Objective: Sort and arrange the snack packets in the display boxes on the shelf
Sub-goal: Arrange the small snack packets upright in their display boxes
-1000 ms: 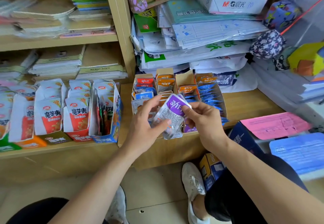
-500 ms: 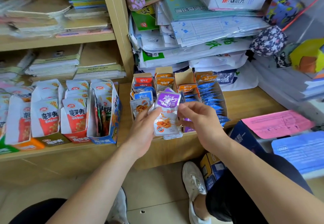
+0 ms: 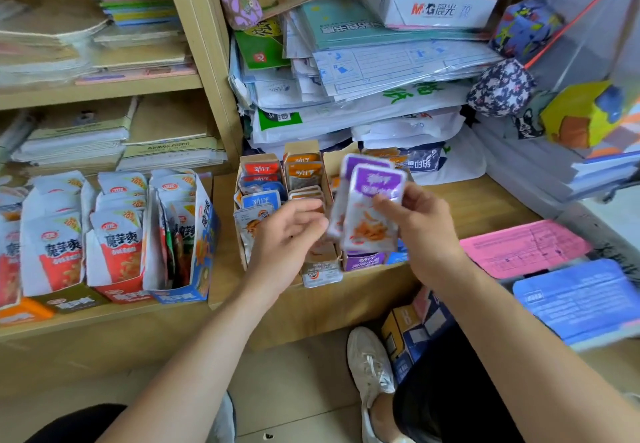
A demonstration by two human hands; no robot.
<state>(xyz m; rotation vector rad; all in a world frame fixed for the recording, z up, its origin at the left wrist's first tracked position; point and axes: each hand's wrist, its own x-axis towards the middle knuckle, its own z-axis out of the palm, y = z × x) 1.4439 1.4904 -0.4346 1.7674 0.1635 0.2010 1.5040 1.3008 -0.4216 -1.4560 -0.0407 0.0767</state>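
The right hand (image 3: 424, 234) is closed around a small stack of purple-topped packets (image 3: 370, 214), pinched upright between thumb and fingers, the front one showing an orange snack picture. The left hand (image 3: 287, 238) is held just beside the stack with fingers loosely curled and nothing gripped; whether its fingertips touch the packets cannot be told. The stack is raised above a row of small display boxes (image 3: 304, 151) set on the wooden shelf (image 3: 485, 203). In these boxes red-topped packets (image 3: 261, 168), orange-topped packets (image 3: 303, 174) and blue-topped packets (image 3: 259, 200) are stood in separate compartments, and a purple box front (image 3: 363, 261) is seen directly below the held stack. Further left, larger display boxes (image 3: 180, 295) are filled with white-and-red packets (image 3: 117, 245). A pink sheet (image 3: 523, 248) is laid on the shelf at the right.
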